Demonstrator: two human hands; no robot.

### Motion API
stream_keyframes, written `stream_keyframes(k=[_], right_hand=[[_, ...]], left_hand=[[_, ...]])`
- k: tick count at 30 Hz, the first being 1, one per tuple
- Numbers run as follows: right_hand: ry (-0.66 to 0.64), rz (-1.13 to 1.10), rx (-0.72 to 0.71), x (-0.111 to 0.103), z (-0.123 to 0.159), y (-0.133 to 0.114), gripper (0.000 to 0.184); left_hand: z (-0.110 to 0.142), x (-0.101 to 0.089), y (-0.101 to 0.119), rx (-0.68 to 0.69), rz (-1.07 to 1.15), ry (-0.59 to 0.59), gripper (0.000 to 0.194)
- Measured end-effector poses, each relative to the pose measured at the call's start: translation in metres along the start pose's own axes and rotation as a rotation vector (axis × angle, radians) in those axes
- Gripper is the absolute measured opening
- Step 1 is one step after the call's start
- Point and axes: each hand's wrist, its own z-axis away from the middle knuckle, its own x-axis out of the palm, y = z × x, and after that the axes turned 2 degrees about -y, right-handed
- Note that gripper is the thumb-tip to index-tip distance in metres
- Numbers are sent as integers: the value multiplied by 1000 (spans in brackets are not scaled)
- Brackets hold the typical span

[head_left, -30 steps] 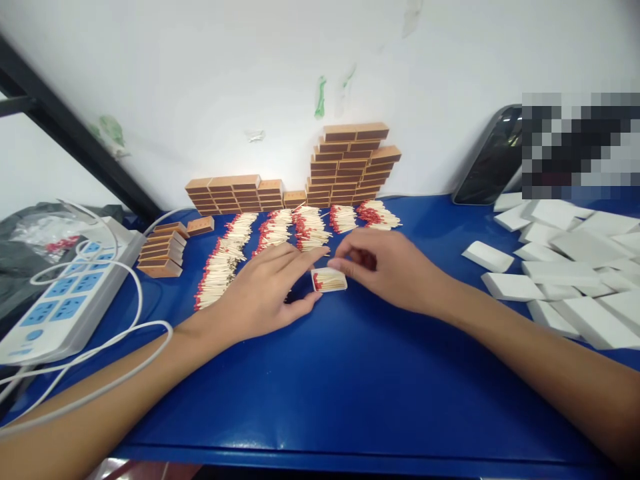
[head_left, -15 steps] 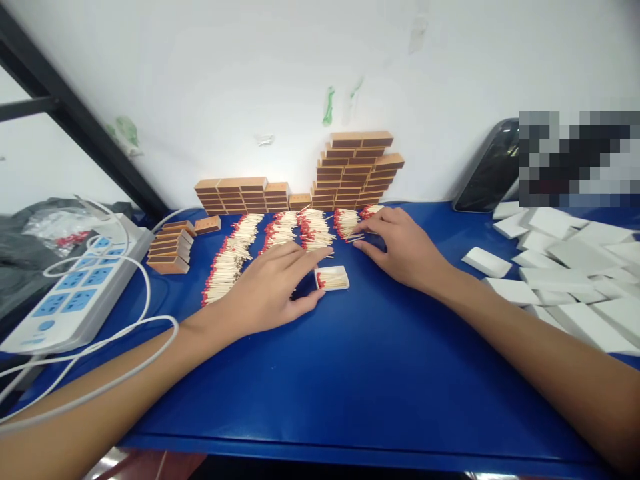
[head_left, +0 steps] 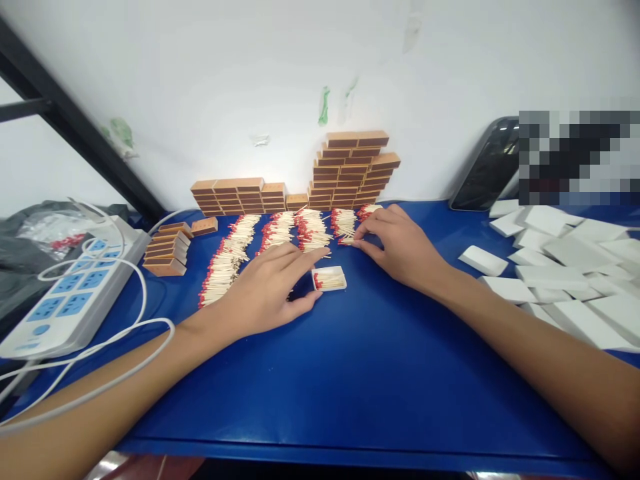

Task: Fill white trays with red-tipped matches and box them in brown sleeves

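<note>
A small white matchbox tray [head_left: 338, 288] lies on the blue table, partly filled with red-headed matchsticks. My left hand [head_left: 270, 287] rests at the tray's left end, thumb and forefinger apart, the thumb tip by its near corner. Its other fingers lie over the rows of matches. To the right, my right hand [head_left: 400, 243] pinches thumb and forefinger together on matchsticks at the front of a match pile [head_left: 344, 223]. Further rows of loose matches [head_left: 313, 230] stretch left, the longest row [head_left: 227, 260] running beside my left forearm.
Brown matchboxes [head_left: 350, 177] stand stacked against the wall, with a lower stack [head_left: 227, 197] to their left. More boxes [head_left: 167, 250] sit by a white power strip [head_left: 75, 293] and its cables. White trays [head_left: 560, 273] are heaped right, near a leaning black phone [head_left: 483, 167].
My right thumb and forefinger have come together on matchsticks at the pile's front. My left hand stays beside the tray. The whole view has shifted slightly.
</note>
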Motion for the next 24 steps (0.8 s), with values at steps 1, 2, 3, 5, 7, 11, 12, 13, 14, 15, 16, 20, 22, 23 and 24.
stream_keyframes(k=[1,2,3,5,7,11,12,13,14,15,16,20,22,23,24], right_hand=[[-5,2,0,0,0,-1,13],[-10,5,0,-1,0,-1,13],[-15,9,1,-1,0,-2,13],[-19,23,2,-1,0,-2,14],[-28,46,1,-1,0,-3,14],[-46,72,-11,0,0,-3,16],[-44,73,-16,0,0,-3,17],[-37,74,-19,0,0,-4,18],[-28,72,-23,0,0,-5,18],[-17,67,-25,0,1,-6,18],[-5,56,-22,-1,1,-8,18],[-11,-42,22,-3,2,-15,16],[-32,-95,42,-5,2,-19,14],[-37,-118,48,-7,2,-22,13],[-40,-144,57,-8,2,-25,13]], left_hand=[[0,0,0,0,1,2,50],[0,0,0,-1,2,2,50],[0,0,0,-3,5,2,50],[0,-1,-1,-6,8,-1,51],[0,-1,-1,-11,9,-7,50],[0,0,-1,-10,14,-7,49],[0,0,-1,-5,13,-3,50],[0,0,-1,0,11,3,52],[0,0,-2,3,9,7,53],[0,0,-2,6,7,11,54],[0,1,-2,6,4,12,54],[0,0,-2,4,-13,11,54],[0,0,-2,9,-17,14,55],[0,0,-2,11,-19,15,55],[0,0,-2,10,-21,15,56]])
